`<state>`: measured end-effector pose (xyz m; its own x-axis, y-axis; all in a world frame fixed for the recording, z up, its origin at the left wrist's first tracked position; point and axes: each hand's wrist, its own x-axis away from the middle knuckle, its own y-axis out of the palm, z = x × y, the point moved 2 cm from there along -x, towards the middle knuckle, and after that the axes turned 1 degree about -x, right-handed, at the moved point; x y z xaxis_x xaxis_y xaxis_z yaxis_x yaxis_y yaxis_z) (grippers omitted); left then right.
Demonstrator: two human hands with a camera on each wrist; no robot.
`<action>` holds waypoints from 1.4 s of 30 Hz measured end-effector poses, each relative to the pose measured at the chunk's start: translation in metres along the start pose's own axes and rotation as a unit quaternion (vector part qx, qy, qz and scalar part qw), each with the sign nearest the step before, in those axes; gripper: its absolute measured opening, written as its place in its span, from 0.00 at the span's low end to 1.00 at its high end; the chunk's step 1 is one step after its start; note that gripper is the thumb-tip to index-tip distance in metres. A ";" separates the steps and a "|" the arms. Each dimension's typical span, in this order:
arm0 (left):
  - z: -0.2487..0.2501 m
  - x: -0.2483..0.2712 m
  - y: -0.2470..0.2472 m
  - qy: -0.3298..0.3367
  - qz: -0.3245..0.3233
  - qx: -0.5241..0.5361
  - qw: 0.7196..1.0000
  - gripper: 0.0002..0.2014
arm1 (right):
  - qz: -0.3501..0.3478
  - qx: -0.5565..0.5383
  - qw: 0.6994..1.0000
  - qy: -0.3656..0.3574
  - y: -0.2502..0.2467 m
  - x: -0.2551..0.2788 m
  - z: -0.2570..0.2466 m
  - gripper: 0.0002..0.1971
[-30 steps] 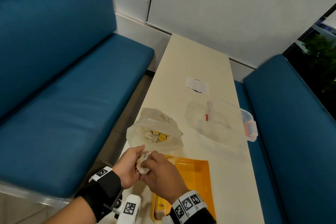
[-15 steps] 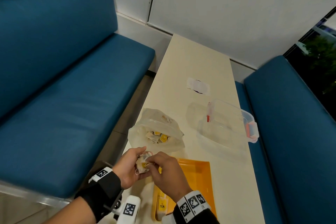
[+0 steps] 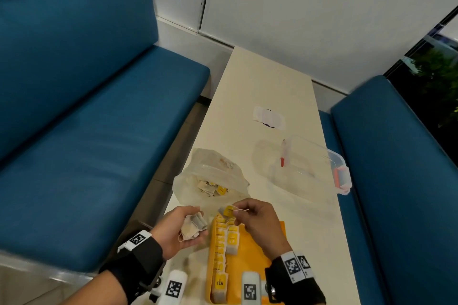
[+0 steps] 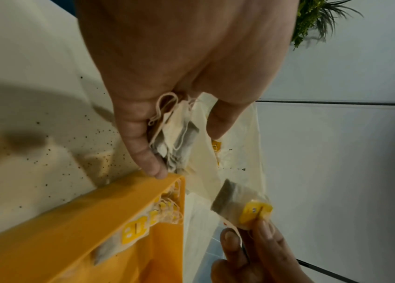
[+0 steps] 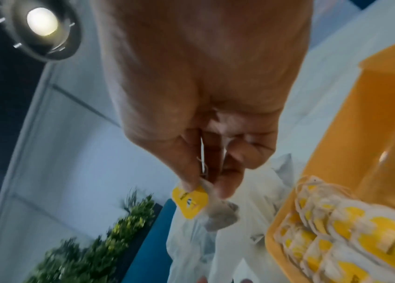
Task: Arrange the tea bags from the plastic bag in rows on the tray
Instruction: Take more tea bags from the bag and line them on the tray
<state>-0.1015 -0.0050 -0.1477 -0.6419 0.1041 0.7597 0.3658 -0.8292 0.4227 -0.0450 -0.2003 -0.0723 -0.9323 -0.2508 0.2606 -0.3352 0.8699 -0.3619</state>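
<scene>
Right hand [image 3: 257,220] pinches a single tea bag [image 3: 227,212] by its yellow tag end, thumb and fingertips [image 5: 189,183] closed on it, holding it in the air just above the far end of the orange tray [image 3: 255,250]. The risk here, as I read it: the string [image 3: 241,210] loops loose by the knuckles, and it could snag the bags already laid down and drag the row crooked as the new one goes in. The second row [image 3: 233,239] is short and sits tight against the full first row [image 3: 219,245], so a careless drop could land overlapping instead of in line. Left hand [image 3: 181,229] sits just left of the tray, palm up, fingers curled round a small bunch of tea bags [image 3: 194,226] with strings dangling; a slack grip could spill them onto the bench [image 3: 260,86]. The wrist view shows a left fingertip [image 4: 154,164] at the tray's rim. The plastic bag [image 3: 210,181], mouth open with more bags inside, lies just beyond both hands.
</scene>
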 end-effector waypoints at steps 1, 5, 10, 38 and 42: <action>-0.001 -0.001 0.000 -0.001 0.003 -0.004 1.000 0.12 | -0.004 -0.018 1.000 0.012 -0.004 0.000 0.002 0.05; -0.005 -0.003 -0.001 0.001 0.012 -0.023 1.000 0.15 | -0.016 -0.053 0.998 0.031 -0.013 0.006 0.009 0.06; -0.011 -0.008 -0.002 0.010 0.024 -0.053 0.998 0.14 | -0.016 -0.076 0.996 0.054 -0.015 0.011 0.025 0.03; -0.012 -0.020 0.020 0.076 0.025 -0.242 0.967 0.18 | -0.006 0.142 0.958 0.247 0.015 -0.001 0.098 0.09; -0.011 -0.020 0.021 0.072 0.018 -0.249 0.966 0.19 | 0.012 0.163 0.955 0.249 0.018 -0.001 0.101 0.09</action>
<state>-0.0889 -0.0308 -0.1595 -0.7344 0.0223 0.6783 0.0439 -0.9958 0.0802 -0.0633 -0.2275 -0.1691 -0.7866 0.0710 0.6134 -0.4154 0.6742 -0.6107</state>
